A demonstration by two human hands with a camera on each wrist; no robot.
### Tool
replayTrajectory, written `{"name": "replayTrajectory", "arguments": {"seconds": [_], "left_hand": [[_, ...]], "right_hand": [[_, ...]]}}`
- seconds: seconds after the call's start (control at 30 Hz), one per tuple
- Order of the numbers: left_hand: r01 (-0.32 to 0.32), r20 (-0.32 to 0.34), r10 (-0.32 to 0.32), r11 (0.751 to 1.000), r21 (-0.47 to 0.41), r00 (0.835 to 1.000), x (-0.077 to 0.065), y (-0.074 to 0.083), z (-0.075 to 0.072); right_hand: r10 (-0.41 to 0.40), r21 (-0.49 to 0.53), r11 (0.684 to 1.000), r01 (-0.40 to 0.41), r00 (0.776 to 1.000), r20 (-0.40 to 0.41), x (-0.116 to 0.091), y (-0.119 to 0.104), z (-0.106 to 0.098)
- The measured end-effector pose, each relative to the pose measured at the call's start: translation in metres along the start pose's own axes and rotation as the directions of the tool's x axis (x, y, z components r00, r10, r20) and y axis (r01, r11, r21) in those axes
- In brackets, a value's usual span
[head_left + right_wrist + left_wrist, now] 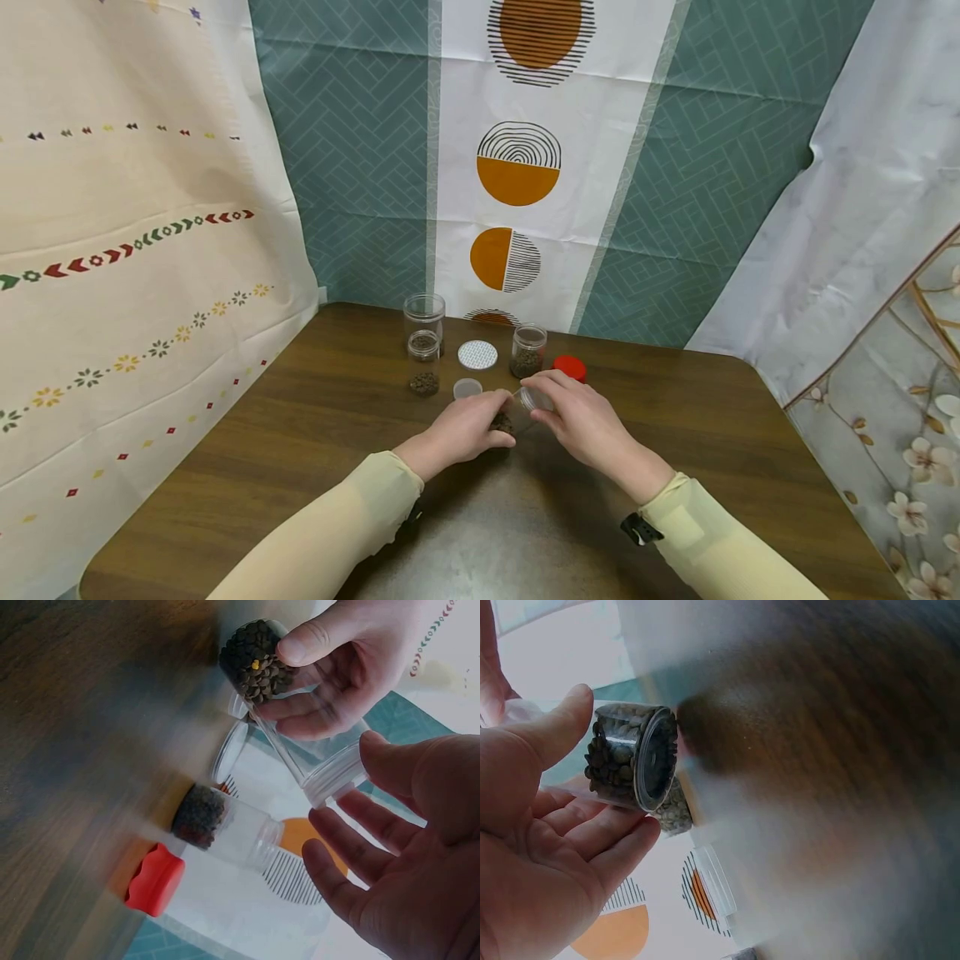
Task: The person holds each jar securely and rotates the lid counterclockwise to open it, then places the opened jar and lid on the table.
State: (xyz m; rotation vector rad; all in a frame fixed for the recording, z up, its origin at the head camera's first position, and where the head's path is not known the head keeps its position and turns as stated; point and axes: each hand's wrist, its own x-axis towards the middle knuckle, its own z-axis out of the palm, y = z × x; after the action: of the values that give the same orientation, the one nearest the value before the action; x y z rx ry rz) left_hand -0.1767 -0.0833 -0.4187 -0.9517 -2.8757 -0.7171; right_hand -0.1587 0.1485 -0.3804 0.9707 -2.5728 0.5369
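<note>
My left hand [467, 427] grips a clear jar [289, 742] round its body. Dark brown pellets [619, 754] lie in the bottom of this jar, which is tilted with its mouth toward my right hand [581, 417]. At the mouth, the right thumb and fingers hold a clear lid [334, 778] by its rim. In the right wrist view the lid sits at the jar's mouth; whether it is screwed on I cannot tell. A single yellow piece shows among the pellets.
Behind the hands stand an uncapped jar [528, 354] of pellets, a slim jar [423, 367] and a wider jar [424, 308]. A red lid [570, 367], a white patterned lid [477, 355] and a small translucent lid [467, 387] lie on the wooden table [247, 467].
</note>
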Motion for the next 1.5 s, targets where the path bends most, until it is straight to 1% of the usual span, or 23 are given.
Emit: {"name": "replayTrajectory", "arguments": {"seconds": [0.2,0.33,0.4,0.5,0.6,0.73,0.83,1.17,1.5], "left_hand": [[-0.005,-0.003,0.005,1.000,0.001,1.000,-0.0005,-0.0010,0.0020],[-0.011,-0.011,0.011,1.000,-0.006,1.000,-0.0003,-0.0015,0.0026],[-0.013,-0.013,0.013,1.000,-0.007,1.000,-0.0003,-0.0014,0.0025],[-0.016,-0.016,0.016,1.000,0.001,1.000,0.0004,-0.0014,0.0026],[-0.010,-0.015,0.011,1.000,0.011,1.000,0.0012,-0.0019,0.0036],[0.000,-0.010,0.000,1.000,0.014,1.000,0.0022,-0.0016,0.0039],[0.000,-0.010,0.000,1.000,0.009,1.000,0.0025,-0.0006,0.0030],[-0.004,-0.011,0.004,1.000,0.004,1.000,0.0022,-0.0001,0.0026],[-0.017,-0.025,0.017,1.000,-0.004,1.000,0.0015,-0.0014,0.0033]], "right_hand": [[-0.008,0.031,0.999,0.008,1.000,0.002,-0.0009,0.0002,-0.0010],[0.002,0.024,1.000,-0.002,1.000,-0.005,-0.0002,-0.0008,-0.0019],[0.027,0.008,1.000,-0.027,1.000,-0.014,0.0005,-0.0016,-0.0022],[0.087,-0.033,0.996,-0.088,0.996,-0.027,0.0014,-0.0031,-0.0024],[0.144,-0.063,0.987,-0.145,0.989,-0.023,0.0009,-0.0043,-0.0019],[0.171,-0.069,0.983,-0.171,0.985,-0.003,0.0001,-0.0048,-0.0011],[0.169,-0.062,0.984,-0.168,0.986,0.001,-0.0006,-0.0043,-0.0005],[0.113,-0.048,0.992,-0.113,0.993,-0.016,-0.0027,-0.0010,0.0013],[0.077,-0.023,0.997,-0.077,0.997,-0.014,-0.0025,-0.0004,0.0021]]}}
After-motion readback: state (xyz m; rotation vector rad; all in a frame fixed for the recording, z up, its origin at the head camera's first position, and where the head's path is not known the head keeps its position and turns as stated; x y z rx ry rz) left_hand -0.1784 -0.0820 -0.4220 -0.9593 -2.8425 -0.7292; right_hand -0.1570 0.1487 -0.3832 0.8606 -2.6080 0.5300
